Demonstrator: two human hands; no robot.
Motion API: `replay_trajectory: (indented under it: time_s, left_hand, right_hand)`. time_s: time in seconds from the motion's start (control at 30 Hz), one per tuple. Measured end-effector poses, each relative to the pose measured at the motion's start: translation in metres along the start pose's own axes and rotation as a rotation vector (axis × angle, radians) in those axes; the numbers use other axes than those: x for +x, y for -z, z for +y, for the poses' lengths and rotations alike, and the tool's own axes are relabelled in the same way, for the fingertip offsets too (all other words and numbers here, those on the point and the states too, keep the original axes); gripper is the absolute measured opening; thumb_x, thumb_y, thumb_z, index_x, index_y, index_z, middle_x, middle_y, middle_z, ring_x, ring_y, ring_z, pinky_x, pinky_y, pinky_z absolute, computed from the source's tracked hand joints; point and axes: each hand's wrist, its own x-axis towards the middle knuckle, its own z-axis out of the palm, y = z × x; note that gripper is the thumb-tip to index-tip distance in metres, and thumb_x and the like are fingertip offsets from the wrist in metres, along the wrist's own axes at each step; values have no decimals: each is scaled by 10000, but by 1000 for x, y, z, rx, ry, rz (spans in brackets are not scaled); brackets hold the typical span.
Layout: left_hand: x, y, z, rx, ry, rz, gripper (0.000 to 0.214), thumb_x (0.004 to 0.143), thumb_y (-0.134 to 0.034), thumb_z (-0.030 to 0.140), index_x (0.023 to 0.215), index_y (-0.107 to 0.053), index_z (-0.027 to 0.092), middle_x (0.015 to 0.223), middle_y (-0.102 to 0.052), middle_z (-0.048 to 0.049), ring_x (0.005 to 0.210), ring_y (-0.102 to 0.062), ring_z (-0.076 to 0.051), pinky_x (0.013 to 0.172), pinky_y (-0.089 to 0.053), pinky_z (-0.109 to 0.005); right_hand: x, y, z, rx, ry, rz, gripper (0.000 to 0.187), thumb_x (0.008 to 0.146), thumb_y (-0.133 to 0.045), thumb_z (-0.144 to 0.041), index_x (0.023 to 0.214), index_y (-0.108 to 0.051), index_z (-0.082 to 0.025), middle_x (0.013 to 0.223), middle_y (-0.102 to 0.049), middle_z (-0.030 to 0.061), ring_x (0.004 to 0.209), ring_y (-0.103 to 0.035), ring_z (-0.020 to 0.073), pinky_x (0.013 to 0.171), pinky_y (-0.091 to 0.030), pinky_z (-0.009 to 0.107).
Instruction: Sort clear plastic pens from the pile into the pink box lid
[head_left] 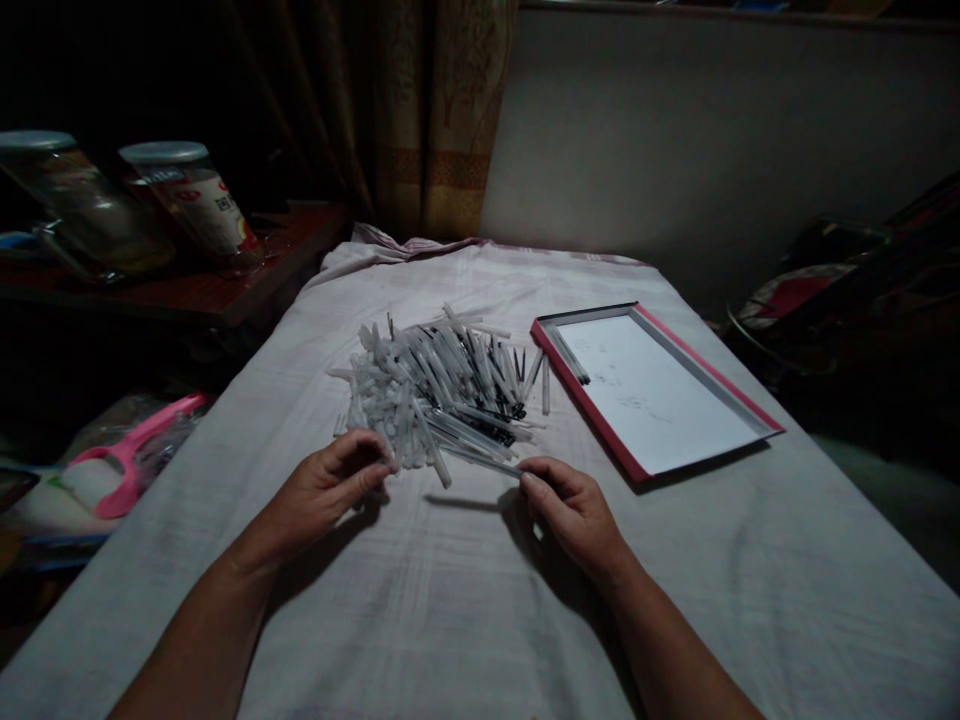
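A thin grey pen (484,462) sticks out to the left from my right hand (570,510), its end pinched between thumb and fingers. My left hand (337,485) is closed in a pinch at the near left of the pile; whatever its fingertips hold is too small to make out. Just beyond both hands lies a loose heap of clear pen parts. Whitish translucent caps (375,400) gather on its left, while clear pen barrels (435,360) with dark ends spread to the right. Several pens (568,352) lie along the left wall inside a shallow red-edged box (592,405).
A pale checked cloth (420,620) covers the table. On the dark wooden stand (255,285) at left are a lidded jar (199,205) and a glass jug (97,220). A pink plastic item (139,450) lies below. Behind hang brown curtains (427,120) beside a wall.
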Motion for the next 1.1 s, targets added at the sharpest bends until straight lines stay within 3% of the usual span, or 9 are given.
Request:
replay_trajectory:
  time_s: [0.13, 0.3, 0.57, 0.77, 0.97, 1.1]
  left_hand:
    - [-5, -12, 4, -203, 31, -4, 328, 750, -751, 449, 925, -609, 211, 860, -674, -32, 638, -599, -126, 537, -498, -236]
    - [-3, -16, 3, -275, 47, -30, 293, 763, -748, 407, 950, -618, 222, 881, -679, -36, 646, -587, -123, 542, -488, -238]
    - [-2, -20, 5, -140, 23, -77, 333, 777, -717, 484, 931, -633, 200, 743, -571, 11, 596, -491, -92, 536, -417, -212]
    - [-2, -21, 4, -36, -40, -71, 246, 817, -667, 418, 945, -656, 208, 783, -622, -11, 637, -530, -117, 561, -440, -219]
    - [0, -30, 0, 98, -59, -102, 211, 820, -648, 358, 933, -718, 194, 769, -679, -33, 673, -591, -148, 576, -469, -227]
    - [1, -42, -6, 7, 27, -114, 257, 794, -657, 374, 931, -725, 166, 681, -653, -13, 606, -572, -131, 566, -458, -229]
  right_hand:
    - [-3, -1, -5, 81, -10, 2, 284, 807, -651, -434, 851, -698, -158, 551, -531, -27, 447, -445, 99, 424, -382, 219]
    - [-4, 0, -10, 31, 65, 13, 212, 796, -661, -368, 816, -731, -170, 587, -594, 0, 506, -517, 122, 461, -430, 226]
    - [-3, 0, -13, -109, 161, -36, 189, 826, -633, -339, 808, -743, -186, 665, -684, 35, 615, -639, 169, 552, -517, 255]
    - [-2, 0, -10, -180, 224, -72, 183, 856, -603, -307, 822, -740, -190, 739, -729, 50, 668, -670, 176, 651, -544, 279]
    - [-2, 1, -13, -318, 246, -279, 215, 918, -551, -270, 975, -742, -189, 830, -741, 64, 751, -685, 174, 686, -524, 270]
    - [-4, 0, -13, -450, 277, -330, 229, 946, -520, -266, 960, -732, -182, 806, -719, 60, 730, -660, 169, 669, -499, 267]
